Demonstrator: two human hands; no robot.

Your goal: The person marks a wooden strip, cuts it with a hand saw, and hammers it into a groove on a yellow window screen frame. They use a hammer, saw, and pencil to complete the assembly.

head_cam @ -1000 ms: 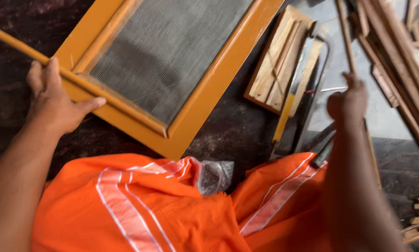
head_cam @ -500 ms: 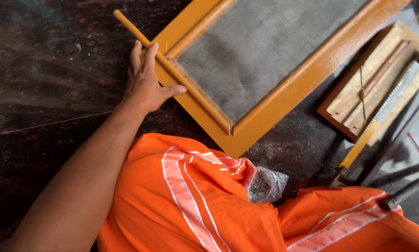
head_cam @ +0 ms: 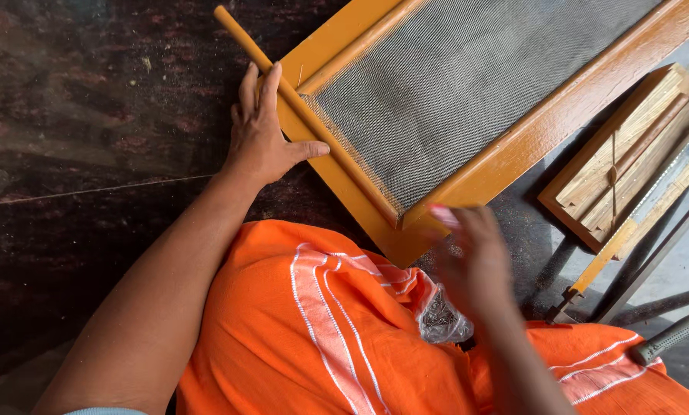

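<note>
The left hand [head_cam: 264, 142] lay flat, fingers spread, pinning a loose orange strip [head_cam: 306, 115] against the mesh frame [head_cam: 513, 146] at twelve o'clock, likely steadying it. The right hand [head_cam: 475, 265] was blurred; its grip couldn't be told.

A: How is the light?
B: Soft, even daylight, brightest at the right edge. The dark floor [head_cam: 91, 115] carries a dull sheen, and shadows stay faint.
A: Is it sharp?
B: Mostly. The right hand [head_cam: 475, 265] is smeared by motion blur; the left hand [head_cam: 264, 142] is crisp.
</note>
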